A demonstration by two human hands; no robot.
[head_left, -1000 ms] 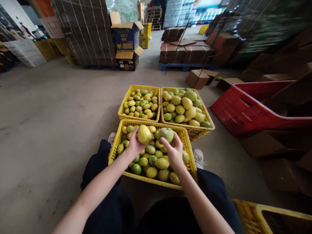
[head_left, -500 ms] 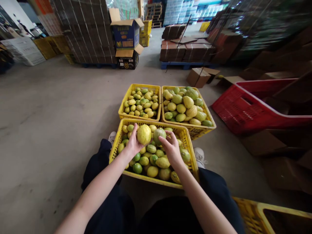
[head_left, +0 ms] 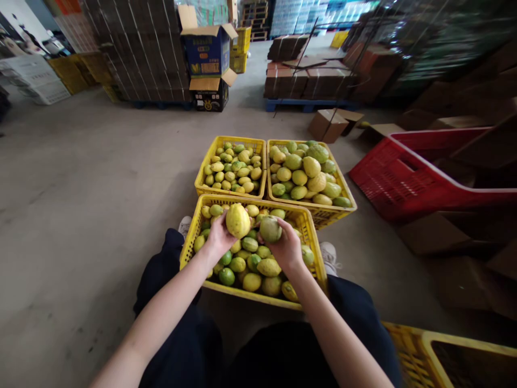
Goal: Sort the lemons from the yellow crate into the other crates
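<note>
My left hand (head_left: 218,237) is closed round a large yellow lemon (head_left: 238,221), held up over the near yellow crate (head_left: 258,302). In my right hand (head_left: 288,247) is a dull green lemon (head_left: 270,229), gripped from its right side. The two fruits are close together but apart. Below them the near crate holds many yellow and green lemons (head_left: 269,268) of mixed sizes. Behind it stand two more yellow crates: the left one (head_left: 196,185) has smaller lemons, the right one (head_left: 337,216) bigger, knobbly ones. My fingers are partly hidden behind the fruits.
A red crate (head_left: 379,178) with cardboard stands to the right. Another yellow crate (head_left: 420,337) is at the lower right, beside my leg. Farther off are a small carton (head_left: 326,126), a blue box (head_left: 207,54) and flat cardboard bundles (head_left: 309,81) on a blue pallet.
My right hand has turned the green lemon, and its fingers now wrap more round its right side. The yellow lemon has been rotated slightly in my left hand. The view has shifted a little.
</note>
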